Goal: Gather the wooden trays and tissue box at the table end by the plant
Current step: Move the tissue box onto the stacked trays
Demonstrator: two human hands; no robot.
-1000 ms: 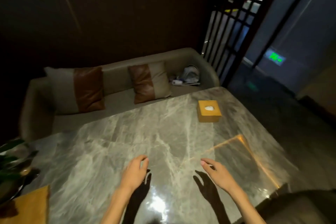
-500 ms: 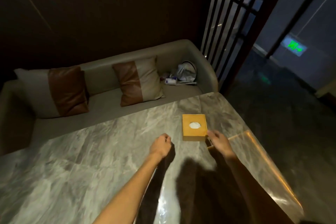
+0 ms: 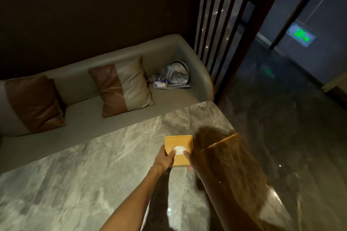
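Dim room — grey sofa [image 3: 105, 88], marble table [image 3: 78, 170], slatted screen [image 3: 223, 24], dark floor [image 3: 293, 110].

left hand [image 3: 165, 158]: arm outstretched, fingers curled in grip | right hand [image 3: 190, 159]: shadowed, arm outstretched, grip unclear

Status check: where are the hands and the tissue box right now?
Left hand on tissue box, near-left edge. Right hand at its near-right side, in shadow, grip unclear. Box sits on table near sofa-side corner. Nothing in the way.

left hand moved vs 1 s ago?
Yes. The left hand went from mid-table forward to the tissue box near the table's far corner.
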